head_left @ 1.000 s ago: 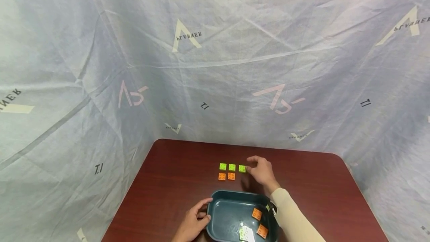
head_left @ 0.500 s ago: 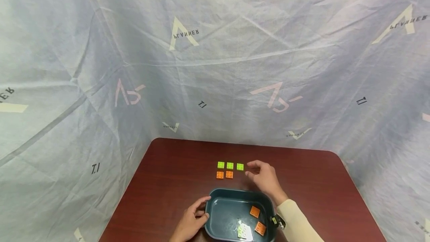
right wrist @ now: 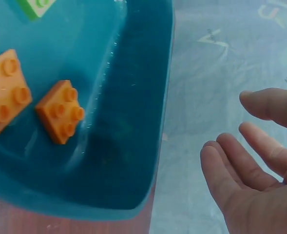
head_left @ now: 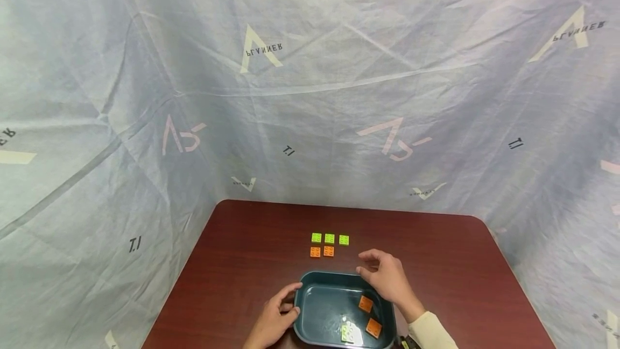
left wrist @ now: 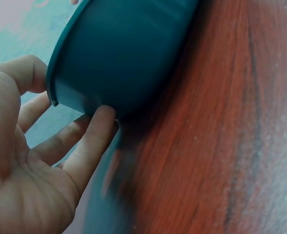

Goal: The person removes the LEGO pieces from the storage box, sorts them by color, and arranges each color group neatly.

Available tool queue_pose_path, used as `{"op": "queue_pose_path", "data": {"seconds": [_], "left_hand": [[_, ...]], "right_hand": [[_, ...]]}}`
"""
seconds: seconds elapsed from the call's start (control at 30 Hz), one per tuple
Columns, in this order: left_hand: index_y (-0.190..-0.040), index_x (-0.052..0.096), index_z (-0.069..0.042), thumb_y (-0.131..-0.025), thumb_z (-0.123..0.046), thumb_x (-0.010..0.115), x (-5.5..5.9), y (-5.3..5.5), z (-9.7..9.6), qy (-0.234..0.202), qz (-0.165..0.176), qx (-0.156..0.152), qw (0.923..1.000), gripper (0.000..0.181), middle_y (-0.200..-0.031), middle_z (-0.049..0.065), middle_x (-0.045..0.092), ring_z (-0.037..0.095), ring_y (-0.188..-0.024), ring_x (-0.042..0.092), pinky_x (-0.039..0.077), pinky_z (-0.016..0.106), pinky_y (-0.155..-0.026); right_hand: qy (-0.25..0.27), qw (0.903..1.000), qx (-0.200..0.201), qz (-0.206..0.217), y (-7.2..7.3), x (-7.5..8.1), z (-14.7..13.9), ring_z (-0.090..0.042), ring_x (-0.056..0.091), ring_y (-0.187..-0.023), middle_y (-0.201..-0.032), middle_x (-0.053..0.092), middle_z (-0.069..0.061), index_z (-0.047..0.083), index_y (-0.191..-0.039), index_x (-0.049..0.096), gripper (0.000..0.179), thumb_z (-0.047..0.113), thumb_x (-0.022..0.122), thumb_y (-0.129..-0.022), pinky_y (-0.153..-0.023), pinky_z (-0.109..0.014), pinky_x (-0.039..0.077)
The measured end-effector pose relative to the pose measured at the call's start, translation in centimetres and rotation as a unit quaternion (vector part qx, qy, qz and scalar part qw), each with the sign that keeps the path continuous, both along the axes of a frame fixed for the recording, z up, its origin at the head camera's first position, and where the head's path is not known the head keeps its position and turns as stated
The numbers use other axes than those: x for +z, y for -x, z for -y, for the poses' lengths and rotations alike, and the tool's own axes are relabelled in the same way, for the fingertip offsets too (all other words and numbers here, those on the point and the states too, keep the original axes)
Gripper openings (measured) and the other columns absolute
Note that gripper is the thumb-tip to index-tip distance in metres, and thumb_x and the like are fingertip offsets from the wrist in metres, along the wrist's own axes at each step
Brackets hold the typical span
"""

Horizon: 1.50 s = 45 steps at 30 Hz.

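Fingertips and thumb of my left hand (head_left: 273,318) rest against the left side of a dark teal tray (head_left: 317,306). The left wrist view shows them at the rim and outer wall of the tray (left wrist: 109,63). Over the tray's far right corner my right hand (head_left: 388,280) hovers, fingers loosely bent with nothing between them. Inside the tray lie two orange toy bricks (head_left: 373,328) and, under glare, light green brick pieces (head_left: 346,333). Beyond it, three green bricks (head_left: 330,238) form a row, with two orange bricks (head_left: 322,252) in a nearer row below the left two.
The dark red wooden table (head_left: 232,263) has rounded far corners. A pale printed sheet (head_left: 310,96) hangs behind it and along both sides.
My right hand has drawn back from the rightmost green brick toward the tray, leaving that brick at the end of its row. My left hand stays at the tray's side.
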State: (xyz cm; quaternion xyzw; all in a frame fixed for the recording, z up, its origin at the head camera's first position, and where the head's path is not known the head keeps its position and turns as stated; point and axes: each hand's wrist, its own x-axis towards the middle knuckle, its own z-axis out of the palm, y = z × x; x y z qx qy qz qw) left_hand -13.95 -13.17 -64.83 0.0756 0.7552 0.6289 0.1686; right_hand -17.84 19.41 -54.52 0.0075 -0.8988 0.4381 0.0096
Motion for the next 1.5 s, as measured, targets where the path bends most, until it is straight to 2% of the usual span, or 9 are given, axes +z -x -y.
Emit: {"op": "queue_pose_path", "data": {"seconds": [0.3, 0.47, 0.67, 0.77, 0.9, 1.0, 1.1, 1.27, 1.5], "left_hand": [[-0.152, 0.057, -0.029, -0.102, -0.020, 0.070, -0.2, -0.1, 0.0, 0.009, 0.002, 0.002, 1.0000, 0.053, -0.144, 0.019, 0.062, 0.026, -0.111, 0.074, 0.059, 0.032, -0.075], [-0.154, 0.056, -0.028, -0.102, -0.018, 0.069, -0.2, 0.0, 0.0, -0.003, 0.008, 0.000, 1.0000, 0.054, -0.142, 0.019, 0.064, 0.027, -0.111, 0.074, 0.061, 0.034, -0.077], [-0.153, 0.056, -0.028, -0.102, -0.019, 0.069, -0.1, 0.4, 0.0, -0.005, -0.003, -0.001, 1.0000, 0.053, -0.142, 0.019, 0.063, 0.027, -0.110, 0.074, 0.059, 0.031, -0.075], [-0.153, 0.056, -0.027, -0.103, -0.018, 0.068, -0.1, 0.4, 0.0, -0.002, -0.002, -0.003, 1.0000, 0.053, -0.142, 0.020, 0.063, 0.027, -0.110, 0.074, 0.060, 0.032, -0.077], [-0.154, 0.056, -0.025, -0.102, -0.017, 0.069, -0.2, 0.4, 0.2, 0.001, 0.006, -0.006, 1.0000, 0.054, -0.141, 0.020, 0.064, 0.027, -0.110, 0.075, 0.062, 0.037, -0.081], [-0.154, 0.056, -0.022, -0.102, -0.015, 0.069, -0.1, 0.2, 0.2, 0.002, 0.011, -0.009, 0.9999, 0.055, -0.140, 0.021, 0.064, 0.027, -0.108, 0.075, 0.062, 0.041, -0.082], [-0.155, 0.055, -0.019, -0.102, -0.014, 0.069, -0.1, -0.1, 0.1, 0.000, 0.020, -0.011, 0.9997, 0.055, -0.139, 0.021, 0.065, 0.027, -0.106, 0.075, 0.061, 0.041, -0.081], [-0.155, 0.054, -0.018, -0.102, -0.013, 0.068, -0.4, -0.2, 0.2, -0.003, 0.024, -0.010, 0.9997, 0.055, -0.137, 0.020, 0.065, 0.029, -0.107, 0.075, 0.060, 0.038, -0.080], [-0.155, 0.055, -0.023, -0.102, -0.014, 0.068, -0.3, 0.2, 0.1, 0.007, 0.009, -0.003, 0.9999, 0.055, -0.139, 0.021, 0.064, 0.030, -0.109, 0.074, 0.061, 0.041, -0.082]], "right_hand": [[-0.004, 0.9991, 0.021, 0.036, -1.8, -1.5, -0.1, -0.019, 0.075, -0.097, -0.112, 0.077, -0.002, 0.018, -0.114, 0.078, 0.029, 0.016, 0.087, -0.087, -0.082, -0.038, 0.063], [-0.001, 0.9987, 0.039, 0.034, -2.4, -2.5, 0.1, -0.021, 0.074, -0.095, -0.109, 0.077, -0.006, 0.012, -0.114, 0.077, 0.030, 0.016, 0.088, -0.086, -0.080, -0.038, 0.063], [-0.008, 0.9984, 0.054, 0.016, -2.5, -4.0, 0.6, -0.026, 0.076, -0.097, -0.107, 0.078, -0.007, 0.011, -0.112, 0.078, 0.027, 0.011, 0.087, -0.086, -0.078, -0.040, 0.063], [-0.005, 0.9982, 0.057, 0.021, -2.4, -4.7, 0.8, -0.028, 0.076, -0.099, -0.109, 0.078, -0.007, 0.010, -0.112, 0.078, 0.027, 0.010, 0.086, -0.086, -0.077, -0.040, 0.063], [0.000, 0.9982, 0.053, 0.027, -2.5, -5.9, 0.8, -0.023, 0.075, -0.094, -0.108, 0.077, -0.007, 0.009, -0.112, 0.077, 0.028, 0.008, 0.086, -0.085, -0.073, -0.034, 0.062], [-0.015, 0.9986, 0.045, 0.023, -2.5, -6.7, 0.9, -0.018, 0.072, -0.088, -0.103, 0.076, -0.003, 0.010, -0.110, 0.078, 0.028, 0.008, 0.088, -0.083, -0.069, -0.030, 0.059], [-0.031, 0.9979, 0.046, 0.033, -2.6, -7.2, 1.1, -0.017, 0.070, -0.087, -0.101, 0.075, -0.002, 0.009, -0.110, 0.078, 0.028, 0.008, 0.088, -0.083, -0.070, -0.032, 0.057], [-0.043, 0.9959, 0.050, 0.062, -2.6, -7.7, 1.4, -0.015, 0.066, -0.082, -0.100, 0.075, -0.003, 0.007, -0.110, 0.077, 0.027, 0.008, 0.087, -0.084, -0.069, -0.037, 0.056], [-0.087, 0.9934, 0.043, 0.062, -2.0, -7.2, 2.0, -0.014, 0.064, -0.080, -0.101, 0.074, -0.004, 0.007, -0.108, 0.078, 0.028, 0.007, 0.087, -0.082, -0.072, -0.042, 0.057]]}}
